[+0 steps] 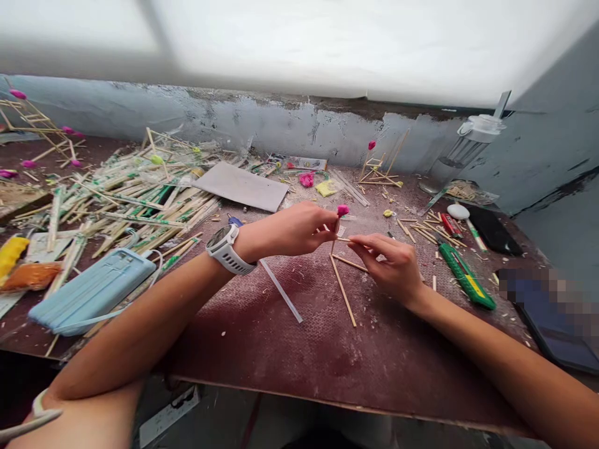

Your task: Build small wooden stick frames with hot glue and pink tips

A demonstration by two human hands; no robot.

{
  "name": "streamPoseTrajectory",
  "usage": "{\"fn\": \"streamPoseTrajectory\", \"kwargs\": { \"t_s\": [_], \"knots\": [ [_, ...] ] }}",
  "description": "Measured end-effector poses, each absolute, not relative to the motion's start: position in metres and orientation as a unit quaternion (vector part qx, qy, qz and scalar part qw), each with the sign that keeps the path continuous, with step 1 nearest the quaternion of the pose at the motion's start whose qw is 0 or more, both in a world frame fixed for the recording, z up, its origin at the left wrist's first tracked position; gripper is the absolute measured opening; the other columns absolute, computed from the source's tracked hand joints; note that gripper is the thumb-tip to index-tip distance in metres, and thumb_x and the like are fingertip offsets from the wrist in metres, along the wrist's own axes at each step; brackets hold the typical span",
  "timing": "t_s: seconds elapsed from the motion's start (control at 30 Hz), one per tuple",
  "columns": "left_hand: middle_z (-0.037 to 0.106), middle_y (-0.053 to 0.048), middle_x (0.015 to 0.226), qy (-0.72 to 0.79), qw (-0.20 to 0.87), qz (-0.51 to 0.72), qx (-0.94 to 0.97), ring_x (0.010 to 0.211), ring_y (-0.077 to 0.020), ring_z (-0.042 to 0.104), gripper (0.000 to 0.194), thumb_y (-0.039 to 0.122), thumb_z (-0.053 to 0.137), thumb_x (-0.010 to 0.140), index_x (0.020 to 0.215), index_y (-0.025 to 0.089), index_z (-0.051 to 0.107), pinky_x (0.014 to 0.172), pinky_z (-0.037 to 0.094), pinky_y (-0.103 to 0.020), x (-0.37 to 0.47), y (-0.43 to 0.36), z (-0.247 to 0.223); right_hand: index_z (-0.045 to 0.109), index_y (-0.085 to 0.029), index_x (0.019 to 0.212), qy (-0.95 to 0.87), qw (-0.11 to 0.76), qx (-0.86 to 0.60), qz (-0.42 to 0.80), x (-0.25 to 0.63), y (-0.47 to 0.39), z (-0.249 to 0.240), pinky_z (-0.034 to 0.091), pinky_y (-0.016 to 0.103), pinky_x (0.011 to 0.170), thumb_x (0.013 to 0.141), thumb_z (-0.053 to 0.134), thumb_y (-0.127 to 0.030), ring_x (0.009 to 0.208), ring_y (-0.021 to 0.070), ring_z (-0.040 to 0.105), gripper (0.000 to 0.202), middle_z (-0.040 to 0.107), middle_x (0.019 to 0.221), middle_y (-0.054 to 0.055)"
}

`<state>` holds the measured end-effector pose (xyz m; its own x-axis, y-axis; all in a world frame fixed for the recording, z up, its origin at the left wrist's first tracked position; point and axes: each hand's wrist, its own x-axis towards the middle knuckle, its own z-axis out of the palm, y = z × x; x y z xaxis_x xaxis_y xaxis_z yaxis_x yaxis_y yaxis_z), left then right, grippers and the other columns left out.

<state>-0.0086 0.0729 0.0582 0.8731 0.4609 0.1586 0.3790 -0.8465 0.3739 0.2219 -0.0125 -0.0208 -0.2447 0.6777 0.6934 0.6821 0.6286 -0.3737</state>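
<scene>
In the head view, my left hand [297, 229], wearing a white watch [229, 249], is closed on an upright thin wooden stick frame. A pink clay lump [343, 210] sits at its top. My right hand [388, 259] pinches a short wooden stick [343, 239], held level with its far end against the frame by my left fingertips. Below, a long wooden stick [344, 292] of the same frame slants toward me along the table, and another stick [350, 262] runs right, partly behind my right hand. My fingers hide the exact joint.
Wrapped chopsticks [135, 193] pile up at the left beside a blue power bank [93, 290]. A green utility knife [465, 274], a phone [552, 318] and a clear bottle [463, 149] lie or stand at right. Another stick frame [378, 167] stands behind. The front table edge [327, 399] is near.
</scene>
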Motion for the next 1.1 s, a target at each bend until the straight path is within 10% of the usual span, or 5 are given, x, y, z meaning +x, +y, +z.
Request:
{"fn": "streamPoseTrajectory", "kwargs": {
  "t_s": [0.6,1.1],
  "knots": [
    [0.066,-0.011,0.108,0.207,0.092,0.128,0.965,0.099,-0.0212,0.062,0.035,0.002,0.051,0.082,0.111,0.015,0.064,0.088,0.049,-0.03,-0.016,0.073,0.066,0.077,-0.02,0.108,-0.789,0.439,-0.43,0.002,0.222,-0.013,-0.022,0.056,0.03,0.068,0.101,0.068,-0.019,0.078,0.0172,0.076,0.011,0.082,0.096,0.005],
    [0.069,-0.006,0.1,0.164,0.253,0.127,0.945,0.084,-0.0125,0.066,0.02,0.008,0.06,0.084,0.099,0.016,0.071,0.077,0.053,-0.023,-0.029,0.081,0.085,0.077,-0.021,0.107,-0.787,0.441,-0.432,0.0,0.223,-0.013,-0.021,0.056,0.03,0.068,0.1,0.069,-0.019,0.077,0.017,0.076,0.011,0.082,0.094,0.005]
  ]
}}
